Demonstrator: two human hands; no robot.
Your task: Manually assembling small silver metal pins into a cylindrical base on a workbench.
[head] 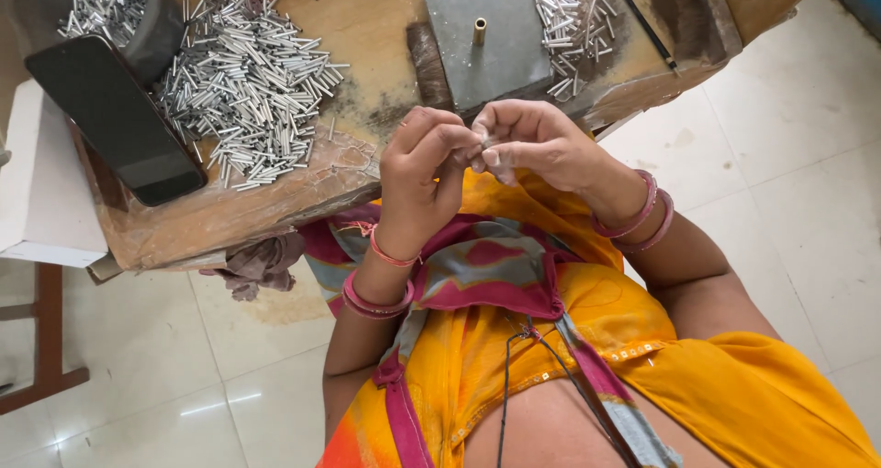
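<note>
Two-handed, pinched a tiny silver piece point(484, 142) at fingertip level: left grip point(422, 179) pressed together on it with thumb and forefinger, right grip point(537, 147) closed on it from the other side, with fingertips touching. Held it off the desk point(367, 27), just short of the near edge and above the lap, probably to bring so small a part close to the eye and leave both wrists free to turn. Could not tell its exact shape, with most of it hidden by fingers.

Stock laid out within short reach of the grip. Just beyond it, flat on the desk: a grey plate point(500, 64) with a short brass pin point(479, 32) standing upright, seemingly set dead ahead for a straight forward reach. Beyond the right grip, a smaller heap of short silver tubes point(569, 27), lying partly on the plate's edge, with a thin dark rod point(642, 18) slanted beside it. Beyond and outward of the left grip, a far larger loose heap point(248, 73) of the same tubes, spread straight on the wood, uncontained. Farther out still, a dark round container point(156, 37), filled near the brim with more tubes point(105, 9), and a black phone point(115, 119) leaning face-up against it, well apart from both grips. Below the left grip's wrist, at the desk's edge, a crumpled brownish cloth point(262, 261).
</note>
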